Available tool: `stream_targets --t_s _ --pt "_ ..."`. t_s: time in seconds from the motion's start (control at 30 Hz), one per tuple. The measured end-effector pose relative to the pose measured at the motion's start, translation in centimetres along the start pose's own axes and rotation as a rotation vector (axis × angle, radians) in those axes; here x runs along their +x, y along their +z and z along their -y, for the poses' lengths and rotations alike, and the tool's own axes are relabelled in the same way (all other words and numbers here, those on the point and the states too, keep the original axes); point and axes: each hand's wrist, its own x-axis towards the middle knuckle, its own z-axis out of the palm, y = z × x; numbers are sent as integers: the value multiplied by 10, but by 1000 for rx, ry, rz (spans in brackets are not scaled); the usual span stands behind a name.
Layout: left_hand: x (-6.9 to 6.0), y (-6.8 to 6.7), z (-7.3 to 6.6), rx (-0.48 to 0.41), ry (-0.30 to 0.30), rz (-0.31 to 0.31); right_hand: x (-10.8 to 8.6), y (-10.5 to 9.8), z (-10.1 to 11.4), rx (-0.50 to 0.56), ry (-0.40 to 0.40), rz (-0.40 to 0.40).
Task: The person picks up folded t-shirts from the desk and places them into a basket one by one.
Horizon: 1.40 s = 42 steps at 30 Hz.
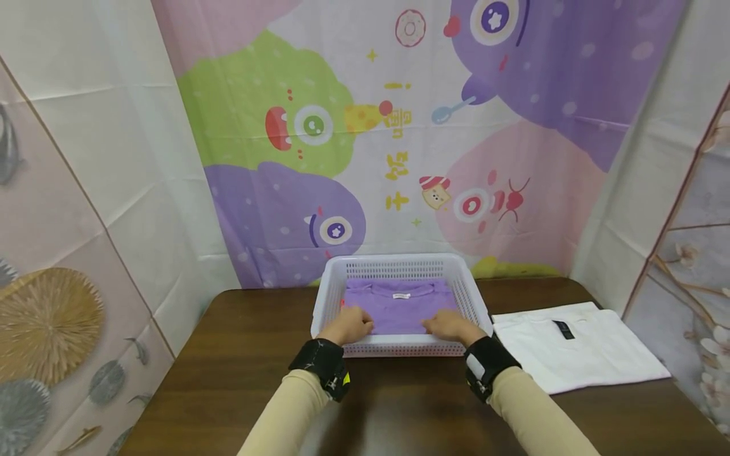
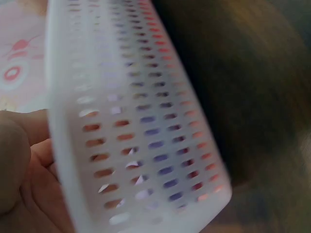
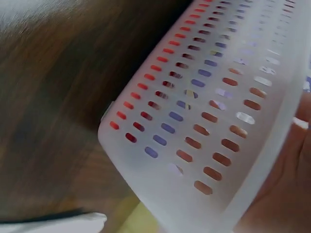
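A folded purple T-shirt (image 1: 399,307) with a white neck label lies in a white perforated plastic basket (image 1: 393,345). Over the near wall reaches my left hand (image 1: 349,324), its bent fingers gripping the shirt's near left corner. My right hand (image 1: 450,325) grips the near right corner in the same way. In the left wrist view the basket wall (image 2: 141,145) partly hides the left hand (image 2: 29,170). Skin and purple cloth show through the holes of the wall (image 3: 194,121) in the right wrist view, with red beneath. The fingertips are hidden.
Right of the basket, a folded white garment (image 1: 576,345) with a black label lies on the dark wooden table (image 1: 251,361). A cartoon-printed curtain (image 1: 399,234) hangs right behind the basket.
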Motion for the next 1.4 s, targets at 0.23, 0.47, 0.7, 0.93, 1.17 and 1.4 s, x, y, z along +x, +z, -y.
stream_targets --t_s 0.23,0.47,0.7,0.93,1.17,1.4 --pt "30 38 23 139 -28 62 -40 -28 72 -7 210 121" --pt "2 17 -12 99 -127 92 -46 -30 84 -19 255 125" --pt "-5 19 -15 76 -81 -10 -51 -27 79 -19 284 23" --pt "-9 21 -10 94 38 -182 -55 -23 74 -33 222 -154" --pt "-17 25 -17 -42 88 -265 -70 -27 68 50 105 -380" --pt "-29 34 -45 -241 211 -380 -92 -25 59 275 98 -667"
